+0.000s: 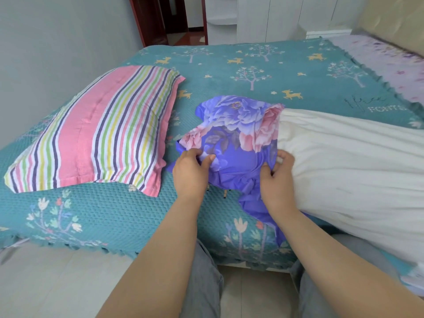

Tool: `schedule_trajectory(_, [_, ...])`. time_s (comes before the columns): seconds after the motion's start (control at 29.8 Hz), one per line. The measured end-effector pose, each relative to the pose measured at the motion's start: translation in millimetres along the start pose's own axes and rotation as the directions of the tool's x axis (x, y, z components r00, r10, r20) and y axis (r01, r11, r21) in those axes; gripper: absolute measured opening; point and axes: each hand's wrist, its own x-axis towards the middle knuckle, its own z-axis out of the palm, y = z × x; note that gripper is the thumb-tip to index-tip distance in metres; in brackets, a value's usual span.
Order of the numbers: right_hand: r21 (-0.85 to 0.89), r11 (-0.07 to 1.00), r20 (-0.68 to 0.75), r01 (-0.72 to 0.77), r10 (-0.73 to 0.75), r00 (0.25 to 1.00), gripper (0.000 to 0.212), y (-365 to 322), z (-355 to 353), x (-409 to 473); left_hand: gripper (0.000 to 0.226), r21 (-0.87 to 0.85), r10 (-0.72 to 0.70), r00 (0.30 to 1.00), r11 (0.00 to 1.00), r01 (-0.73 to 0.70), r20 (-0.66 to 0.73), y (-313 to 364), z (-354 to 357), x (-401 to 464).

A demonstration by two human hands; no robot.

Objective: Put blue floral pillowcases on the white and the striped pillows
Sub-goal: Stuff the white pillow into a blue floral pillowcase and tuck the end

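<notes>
Pillowcase [236,143], blue with pink and violet flowers, lies bunched on the near part of the bed, its loose end trailing down over the bed's front edge. Both hands have hold of it. The left hand [191,168] pinches a fold at the case's left side, thumb on top and fingers curled under the cloth. The right hand [276,173] grips the gathered fabric where the case meets the white pillow [348,171], fingers curled round the bunch. Below the forearms, grey trouser legs [202,278] show above a pale floor [46,285].

The case covers only the left end of the white pillow; the rest of that pillow is bare, stretching off to the right and sagging over the bed's near edge.

Left of the hands and just apart from the case, the striped pillow [96,136] lies flat on the bed, with pink, green, yellow and purple stripes and no floral cover on it.

Both pillows rest on a teal bedspread [275,72] printed with trees and yellow deer; near its front edge the print shows flowers. Farther right, a lilac sheet [390,63] shows beyond the spread's edge, against a beige headboard [394,21]. At the back stand white cabinets [275,17] and a dark red door frame [137,19].
</notes>
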Motion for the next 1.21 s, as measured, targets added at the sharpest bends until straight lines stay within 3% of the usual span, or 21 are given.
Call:
schedule_trajectory(0.07, [-0.101,0.994,-0.004,0.033,-0.034,0.999,0.044,-6.9,-1.0,-2.4,0.021,-0.019,-0.055,0.998,0.998,0.055,0.022,1.8,-4.1,-1.5])
schedule_trajectory(0.13, [-0.395,0.875,0.000,0.280,-0.305,0.952,0.047,-15.5,-1.0,-0.3,0.020,0.000,-0.093,0.995,0.996,0.093,0.045,2.4,-10.0,-4.3])
schedule_trajectory(0.17, [-0.520,0.728,0.056,0.447,-0.493,0.868,0.040,-20.2,0.9,2.9,0.019,0.005,-0.101,0.993,0.995,0.101,0.058,2.3,-12.3,-4.9])
schedule_trajectory(0.23, [-0.533,0.509,0.217,0.677,-0.691,0.690,0.025,-27.9,10.5,14.0,0.014,-0.008,-0.121,0.990,0.992,0.122,0.077,1.3,-16.1,-6.0])
schedule_trajectory(0.3, [-0.451,0.446,0.442,0.773,-0.641,0.627,0.017,-36.0,24.0,22.7,0.010,-0.024,-0.146,0.986,0.989,0.148,0.080,-0.6,-20.0,-7.3])
schedule_trajectory(0.37, [-0.512,0.434,0.625,0.742,-0.404,0.668,0.020,-41.9,33.4,25.1,0.012,-0.026,-0.165,0.984,0.986,0.167,0.066,-1.5,-22.3,-6.9])
schedule_trajectory(0.47, [-0.647,0.356,0.661,0.674,-0.177,0.729,0.033,-40.3,43.1,24.1,0.025,-0.047,-0.178,0.984,0.983,0.179,0.032,-4.8,-23.7,-5.9])
schedule_trajectory(0.6, [-0.706,0.382,0.607,0.597,-0.108,0.787,0.042,-42.0,48.3,17.1,0.022,-0.022,-0.072,0.997,0.997,0.071,-0.032,-3.9,-22.2,-8.2])
schedule_trajectory(0.67, [-0.699,0.483,0.591,0.528,-0.026,0.806,0.051,-46.4,49.1,18.6,0.018,-0.010,0.025,0.998,1.000,-0.025,-0.051,3.5,-21.4,-13.2])
schedule_trajectory(0.74, [-0.622,0.711,0.577,0.328,0.133,0.806,0.058,-50.2,51.2,26.4,0.017,0.010,0.125,0.992,0.992,-0.125,-0.016,11.9,-18.2,-21.4])
schedule_trajectory(0.8, [-0.433,0.901,0.533,0.026,0.233,0.813,0.054,-47.0,53.6,35.7,0.016,0.057,0.221,0.971,0.972,-0.227,0.087,18.8,-11.0,-32.1])
schedule_trajectory(0.87, [-0.158,0.958,0.523,-0.240,0.287,0.803,0.046,-38.5,55.9,40.2,0.013,0.106,0.275,0.947,0.950,-0.294,0.163,21.9,-2.6,-38.1])
schedule_trajectory(0.9, [-0.066,0.953,0.534,-0.296,0.285,0.796,0.039,-31.9,58.0,41.2,0.012,0.118,0.279,0.944,0.946,-0.301,0.175,22.6,0.3,-38.3])
schedule_trajectory(0.97, [-0.087,0.967,0.514,-0.238,0.248,0.821,0.027,-22.6,62.5,41.7,0.010,0.149,0.235,0.952,0.952,-0.266,0.198,22.6,4.3,-36.8])
schedule_trajectory(1.04, [-0.289,0.957,0.492,-0.030,0.176,0.853,0.034,-21.0,66.2,44.6,0.013,0.211,0.160,0.961,0.955,-0.209,0.227,19.3,6.9,-35.2])
schedule_trajectory(1.14, [-0.629,0.727,0.526,0.274,0.138,0.839,0.046,-33.5,66.1,42.0,0.015,0.234,0.061,0.971,0.965,-0.116,0.230,13.1,4.4,-34.3])
schedule_trajectory(1.21, [-0.641,0.727,0.543,0.248,0.200,0.816,0.051,-41.9,64.7,39.3,0.023,0.249,0.010,0.974,0.966,-0.068,0.226,11.5,-1.4,-33.5])
